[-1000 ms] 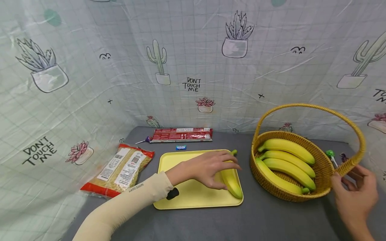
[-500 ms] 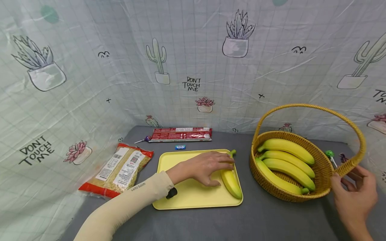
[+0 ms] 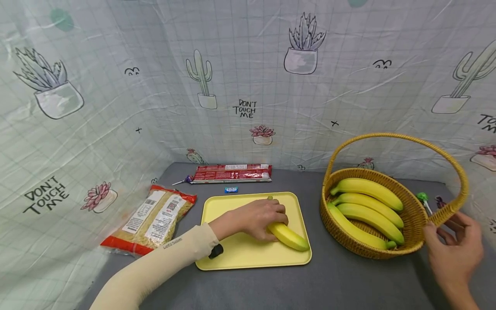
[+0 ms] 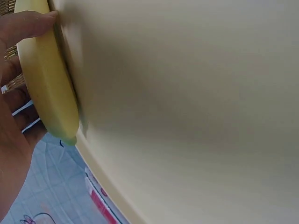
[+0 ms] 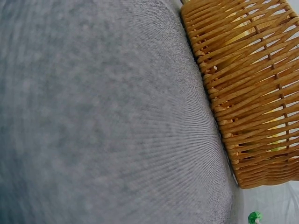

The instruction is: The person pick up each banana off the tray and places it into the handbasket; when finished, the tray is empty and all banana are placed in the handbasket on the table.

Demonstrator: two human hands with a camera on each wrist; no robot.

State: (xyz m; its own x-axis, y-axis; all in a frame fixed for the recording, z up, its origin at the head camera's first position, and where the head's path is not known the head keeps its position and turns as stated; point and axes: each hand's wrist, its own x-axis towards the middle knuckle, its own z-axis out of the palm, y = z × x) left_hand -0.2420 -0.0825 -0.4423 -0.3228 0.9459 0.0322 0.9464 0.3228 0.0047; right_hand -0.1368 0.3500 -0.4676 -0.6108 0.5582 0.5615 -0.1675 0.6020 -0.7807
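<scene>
My left hand (image 3: 260,218) grips a yellow banana (image 3: 291,238) over the right half of a yellow tray (image 3: 240,256). In the left wrist view the thumb lies across the banana (image 4: 49,81) and the fingers pass behind it. The banana slants, its stem end showing beyond the hand and its other end towards the tray's near right corner. On the right, my right hand (image 3: 456,250) pinches the foot of the handle of a wicker basket (image 3: 340,237); its fingers are partly hidden behind the handle. Several bananas (image 3: 370,217) lie in that basket.
Left of the tray lies a red-ended clear bag (image 3: 156,219) of pale food. Behind are red packets (image 3: 232,174), a purple lollipop (image 3: 188,179) and a small blue sweet (image 3: 231,189). A green-wrapped lollipop (image 3: 423,198) stands beyond the basket. Patterned curtain (image 3: 290,103) hangs behind.
My left hand has closed round the banana and shifted it left from the tray's right edge, turning it more aslant. The right hand keeps its hold on the basket handle.
</scene>
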